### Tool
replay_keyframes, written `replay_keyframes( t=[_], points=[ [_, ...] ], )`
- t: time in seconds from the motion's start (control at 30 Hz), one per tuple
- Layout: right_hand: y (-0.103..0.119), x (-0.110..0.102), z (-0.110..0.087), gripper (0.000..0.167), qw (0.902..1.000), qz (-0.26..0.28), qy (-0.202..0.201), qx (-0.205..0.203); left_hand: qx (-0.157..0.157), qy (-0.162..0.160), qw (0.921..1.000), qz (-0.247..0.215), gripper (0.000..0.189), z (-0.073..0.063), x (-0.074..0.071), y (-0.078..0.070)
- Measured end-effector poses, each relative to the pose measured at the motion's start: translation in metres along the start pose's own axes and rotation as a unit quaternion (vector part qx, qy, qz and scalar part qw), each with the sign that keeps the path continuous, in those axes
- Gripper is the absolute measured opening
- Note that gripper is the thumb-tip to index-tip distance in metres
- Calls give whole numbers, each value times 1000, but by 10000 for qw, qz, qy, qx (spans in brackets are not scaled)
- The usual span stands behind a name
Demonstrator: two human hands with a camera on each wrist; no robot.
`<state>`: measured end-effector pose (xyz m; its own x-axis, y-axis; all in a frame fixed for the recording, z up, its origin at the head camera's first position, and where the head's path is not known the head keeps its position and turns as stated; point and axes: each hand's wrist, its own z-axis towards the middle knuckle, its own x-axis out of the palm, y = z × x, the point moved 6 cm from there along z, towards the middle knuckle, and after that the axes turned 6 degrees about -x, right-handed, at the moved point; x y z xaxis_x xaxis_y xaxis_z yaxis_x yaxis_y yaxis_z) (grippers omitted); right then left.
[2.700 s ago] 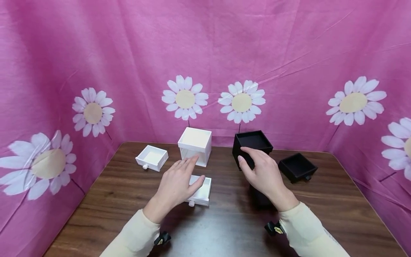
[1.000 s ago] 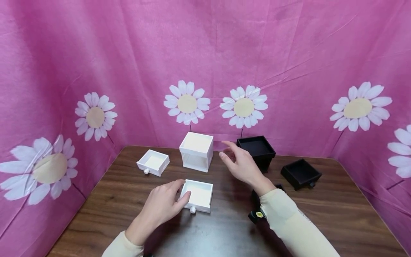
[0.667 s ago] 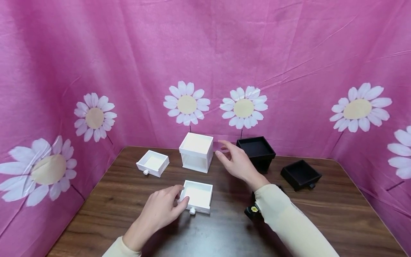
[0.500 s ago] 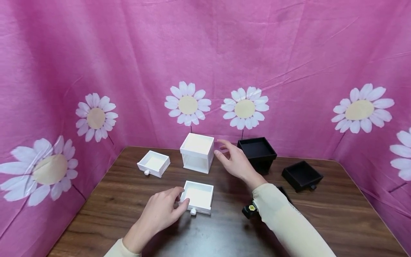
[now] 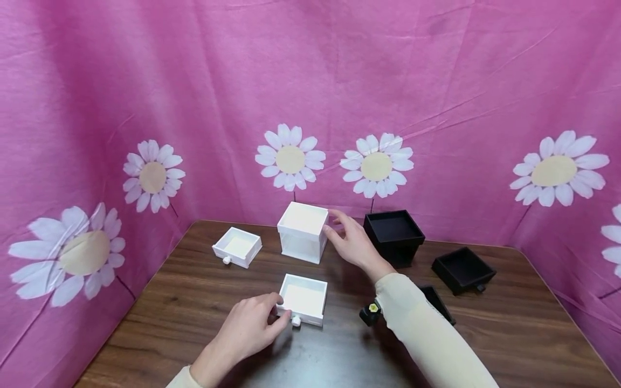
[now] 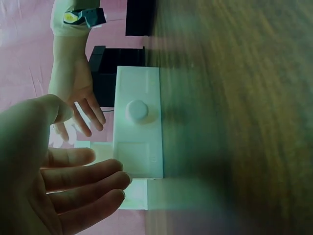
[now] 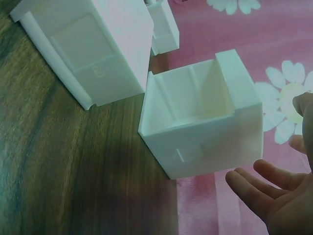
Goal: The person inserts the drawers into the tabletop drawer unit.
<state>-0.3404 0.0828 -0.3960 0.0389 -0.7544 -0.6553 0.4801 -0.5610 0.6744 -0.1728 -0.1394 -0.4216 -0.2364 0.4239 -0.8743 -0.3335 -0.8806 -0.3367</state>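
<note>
My left hand is at the left side of a small white drawer with a round knob, fingertips right at its left edge and thumb near the knob. The left wrist view shows those fingers extended in front of the drawer's face. Behind the drawer stands a white box with an open front. My right hand reaches to the box's right side, thumb and fingers spread; the right wrist view has its fingertips close beside the box wall.
A second white drawer lies at the back left. To the right stand a black box and a black drawer; another black drawer is partly hidden by my right sleeve. A pink daisy-print cloth surrounds the wooden table.
My right hand has moved left from over the black box to the white box's side. My left hand has drawn back from over the white drawer to its left edge.
</note>
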Motion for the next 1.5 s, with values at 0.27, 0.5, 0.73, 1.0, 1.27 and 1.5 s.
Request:
replay_keyframes(
  t=[0.27,0.5,0.73,1.0,1.27,1.5],
  points=[
    [-12,13,6,56,9998,152,-23,147,-84,325,9993,-151,17,-7,9,1],
    [-16,21,12,58,9998,90,102,162,-191,579,9973,-401,20,-9,15,0],
    [-16,25,18,58,9997,71,33,227,-540,709,9944,-569,19,-10,21,-1],
    [-20,32,19,56,9993,151,-123,328,-794,901,9901,-727,25,-10,29,-4],
    [-26,35,19,53,9975,362,-209,574,-845,672,9927,-531,37,-9,37,-7],
    [-29,38,20,53,9960,465,-293,698,-995,496,9935,-256,40,-6,38,-8]
  ],
)
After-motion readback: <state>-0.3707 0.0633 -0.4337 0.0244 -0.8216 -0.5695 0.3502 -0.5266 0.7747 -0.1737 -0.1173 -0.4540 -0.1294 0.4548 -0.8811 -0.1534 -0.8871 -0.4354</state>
